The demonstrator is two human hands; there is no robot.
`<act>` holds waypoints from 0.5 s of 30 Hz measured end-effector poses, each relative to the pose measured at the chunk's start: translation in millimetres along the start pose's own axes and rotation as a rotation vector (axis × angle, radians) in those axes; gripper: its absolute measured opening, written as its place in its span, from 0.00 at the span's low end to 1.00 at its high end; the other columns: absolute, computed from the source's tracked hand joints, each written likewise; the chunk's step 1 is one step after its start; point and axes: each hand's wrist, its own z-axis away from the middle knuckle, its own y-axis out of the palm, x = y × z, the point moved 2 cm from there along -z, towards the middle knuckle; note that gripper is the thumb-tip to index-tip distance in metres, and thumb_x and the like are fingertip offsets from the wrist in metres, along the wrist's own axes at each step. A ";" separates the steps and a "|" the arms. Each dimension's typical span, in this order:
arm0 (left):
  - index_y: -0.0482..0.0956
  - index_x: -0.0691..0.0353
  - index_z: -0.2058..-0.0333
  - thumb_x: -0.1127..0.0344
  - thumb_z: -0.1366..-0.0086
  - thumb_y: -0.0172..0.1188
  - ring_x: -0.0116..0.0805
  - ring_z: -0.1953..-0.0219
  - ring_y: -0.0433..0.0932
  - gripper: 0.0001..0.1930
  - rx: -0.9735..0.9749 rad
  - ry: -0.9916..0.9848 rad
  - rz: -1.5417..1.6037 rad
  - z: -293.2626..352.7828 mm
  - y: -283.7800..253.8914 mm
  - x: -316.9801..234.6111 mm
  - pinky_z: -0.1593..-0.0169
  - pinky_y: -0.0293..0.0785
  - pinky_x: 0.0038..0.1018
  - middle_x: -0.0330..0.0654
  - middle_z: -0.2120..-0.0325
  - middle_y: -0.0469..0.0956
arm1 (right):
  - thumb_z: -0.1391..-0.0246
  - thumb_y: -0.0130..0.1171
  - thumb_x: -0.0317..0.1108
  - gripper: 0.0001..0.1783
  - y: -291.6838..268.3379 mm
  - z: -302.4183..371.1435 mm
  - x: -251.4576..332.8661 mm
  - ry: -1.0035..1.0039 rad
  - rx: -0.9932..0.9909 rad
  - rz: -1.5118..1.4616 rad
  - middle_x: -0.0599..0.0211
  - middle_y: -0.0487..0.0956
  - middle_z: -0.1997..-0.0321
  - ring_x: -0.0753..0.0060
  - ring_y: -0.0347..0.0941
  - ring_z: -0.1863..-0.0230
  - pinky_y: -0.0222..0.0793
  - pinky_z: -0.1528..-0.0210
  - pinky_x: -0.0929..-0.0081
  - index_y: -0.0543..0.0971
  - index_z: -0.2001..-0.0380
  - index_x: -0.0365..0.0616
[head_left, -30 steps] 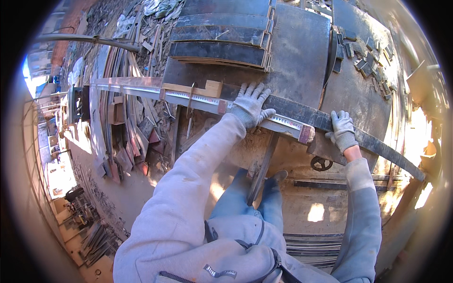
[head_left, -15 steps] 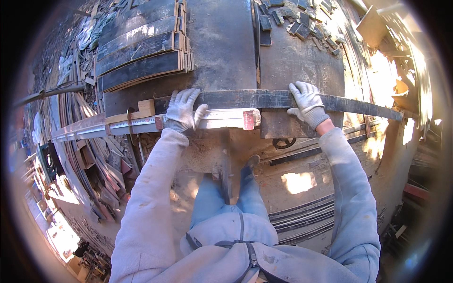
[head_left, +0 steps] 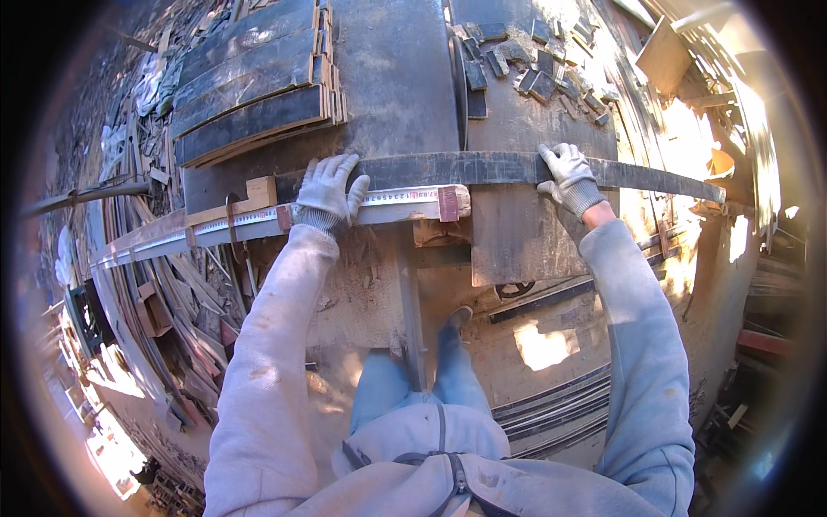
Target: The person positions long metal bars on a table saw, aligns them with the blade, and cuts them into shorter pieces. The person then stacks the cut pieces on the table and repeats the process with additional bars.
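Observation:
Both my hands wear pale work gloves. A long, narrow dark board lies crosswise in front of me. My left hand rests over its left part, fingers stretched out flat and thumb apart. Under that wrist runs a white measuring rail with a scale and a reddish-brown stop, alongside the board's near edge. Farther right, my right hand is closed over the board, fingers across the top and thumb at the near side. The board's underside is hidden.
A stack of dark-faced boards sits beyond my left hand. Small dark offcuts lie scattered on the right table panel. A dark slot divides the table surfaces. A wood block stands on the rail, and strips litter the left floor.
The board, the rail and both hands have shifted away from me over the right table panel, whose near part now shows more. The right fingers have drawn closer together.

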 end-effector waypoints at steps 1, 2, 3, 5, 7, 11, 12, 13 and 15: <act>0.75 0.59 0.32 0.47 0.21 0.52 0.54 0.30 0.70 0.28 0.026 -0.021 -0.022 -0.5 1.0 0.1 0.20 0.55 0.50 0.51 0.33 0.75 | 0.54 0.83 0.45 0.50 -0.7 -0.4 1.8 0.003 -0.004 0.019 0.45 0.76 0.42 0.41 0.71 0.37 0.70 0.32 0.51 0.72 0.29 0.44; 0.76 0.59 0.33 0.46 0.20 0.52 0.54 0.30 0.71 0.28 0.016 -0.020 -0.030 -0.4 1.1 -0.2 0.21 0.56 0.49 0.51 0.34 0.76 | 0.53 0.82 0.46 0.49 -1.0 -0.3 2.7 0.029 0.028 0.041 0.43 0.76 0.40 0.40 0.71 0.36 0.70 0.32 0.50 0.72 0.29 0.44; 0.76 0.58 0.32 0.45 0.20 0.51 0.52 0.29 0.70 0.29 0.010 -0.015 -0.018 -1.6 1.7 -0.2 0.20 0.54 0.49 0.50 0.33 0.75 | 0.53 0.82 0.46 0.49 -0.5 -1.9 4.2 0.046 0.050 0.053 0.42 0.76 0.39 0.39 0.71 0.35 0.70 0.32 0.50 0.72 0.29 0.44; 0.75 0.56 0.31 0.43 0.20 0.49 0.49 0.27 0.68 0.30 0.041 -0.040 -0.027 -1.4 3.4 0.6 0.18 0.51 0.48 0.47 0.31 0.74 | 0.52 0.82 0.46 0.49 -0.3 -3.2 6.1 0.086 0.084 0.078 0.41 0.76 0.38 0.37 0.70 0.33 0.70 0.31 0.50 0.72 0.29 0.46; 0.76 0.57 0.32 0.43 0.20 0.49 0.48 0.27 0.69 0.30 0.033 -0.033 -0.012 -0.9 4.9 1.6 0.19 0.53 0.47 0.48 0.32 0.75 | 0.53 0.82 0.45 0.49 -0.7 -4.0 7.7 0.110 0.080 0.081 0.42 0.75 0.39 0.38 0.71 0.35 0.70 0.32 0.50 0.73 0.29 0.47; 0.78 0.58 0.34 0.44 0.19 0.48 0.48 0.29 0.71 0.29 0.003 -0.016 -0.001 -0.3 8.5 5.9 0.22 0.58 0.43 0.48 0.33 0.77 | 0.51 0.81 0.44 0.47 -2.2 6.2 11.5 0.119 0.032 -0.022 0.41 0.74 0.35 0.38 0.70 0.31 0.69 0.28 0.51 0.72 0.28 0.46; 0.78 0.58 0.34 0.44 0.19 0.48 0.48 0.29 0.71 0.29 -0.010 -0.009 -0.006 -1.5 10.0 7.0 0.23 0.59 0.43 0.47 0.34 0.77 | 0.50 0.80 0.46 0.48 -1.9 14.9 12.4 0.122 0.024 0.002 0.43 0.75 0.35 0.39 0.70 0.31 0.69 0.28 0.52 0.72 0.28 0.48; 0.79 0.58 0.34 0.43 0.19 0.47 0.48 0.30 0.71 0.29 -0.008 -0.013 -0.012 -2.4 10.9 8.5 0.23 0.59 0.43 0.47 0.34 0.78 | 0.49 0.79 0.49 0.48 -0.7 22.5 14.2 0.142 0.034 0.020 0.45 0.75 0.36 0.39 0.70 0.32 0.69 0.27 0.53 0.71 0.27 0.49; 0.76 0.57 0.32 0.43 0.18 0.45 0.47 0.28 0.70 0.30 0.012 -0.011 -0.029 -2.4 13.7 9.3 0.21 0.56 0.44 0.46 0.32 0.76 | 0.49 0.79 0.48 0.48 1.1 51.5 14.6 0.160 0.070 -0.038 0.47 0.76 0.37 0.41 0.70 0.33 0.69 0.27 0.53 0.71 0.27 0.51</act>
